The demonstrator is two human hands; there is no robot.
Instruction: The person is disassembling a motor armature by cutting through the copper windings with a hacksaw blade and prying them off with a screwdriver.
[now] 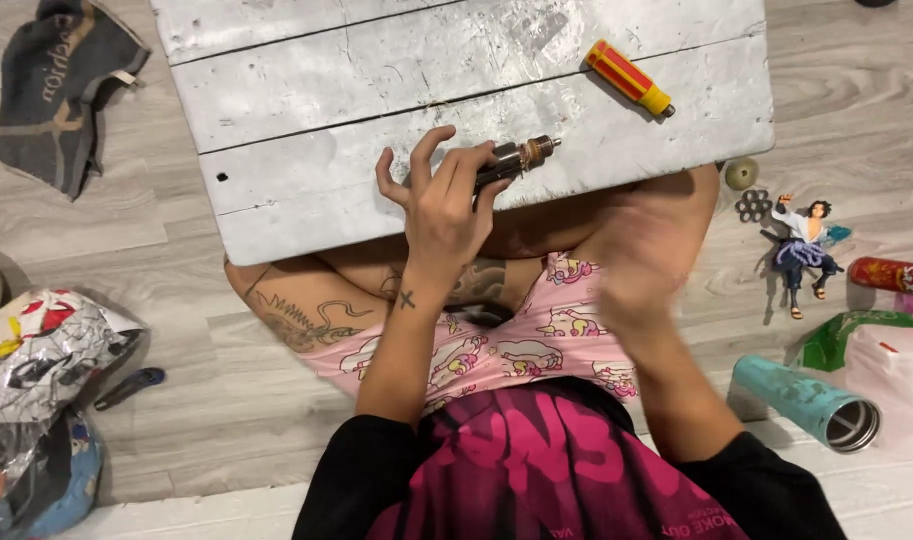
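From the head view, the left hand [439, 205] has its fingers clamped on a small metal cylinder [517, 160], dark in the body with a brass-coloured threaded tip, held level just above the near edge of the bench [307, 120]. The bench is a low board of whitewashed planks, scratched and worn. The right hand [649, 250] is a blur over the lap, and I cannot tell whether its fingers are apart or together. A red and yellow screwdriver [629, 78] lies well apart on the bench's far right. On the wooden floor [227, 400] sit a teal metal tumbler [805, 402], a small figurine [805, 250], a dark cloth [62, 90] and crumpled foil bags [42, 355].
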